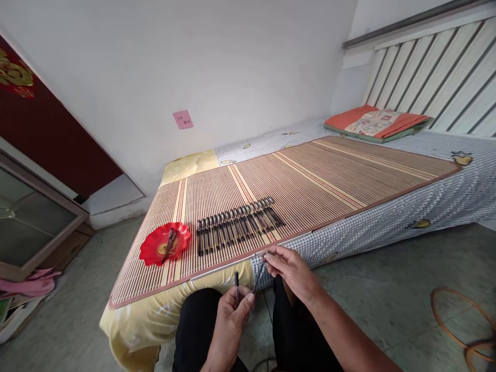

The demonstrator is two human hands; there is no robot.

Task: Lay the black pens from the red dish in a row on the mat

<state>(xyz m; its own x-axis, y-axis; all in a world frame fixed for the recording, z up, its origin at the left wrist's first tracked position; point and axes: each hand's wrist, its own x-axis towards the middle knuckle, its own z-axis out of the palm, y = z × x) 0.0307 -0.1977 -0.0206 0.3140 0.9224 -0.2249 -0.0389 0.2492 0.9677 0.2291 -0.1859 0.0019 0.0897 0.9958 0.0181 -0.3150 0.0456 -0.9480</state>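
My left hand (231, 320) is closed around a dark pen barrel (236, 283) that stands upright out of the fist, just in front of the bed's edge. My right hand (291, 271) pinches the upper end of a thin dark refill (259, 275) that slants down toward the left hand. A row of several dark pens (236, 225) lies side by side on the striped bamboo mat (310, 181). To their left sits a red plate (163, 244) with two dark pen pieces on it.
The bed carries a yellow sheet (182, 310) and a checked sheet (406, 217), with a folded orange blanket (377, 124) at its far end. A glass-fronted cabinet (34, 217) stands on the left. Orange hoops (461, 320) lie on the floor at right. My knees are under my hands.
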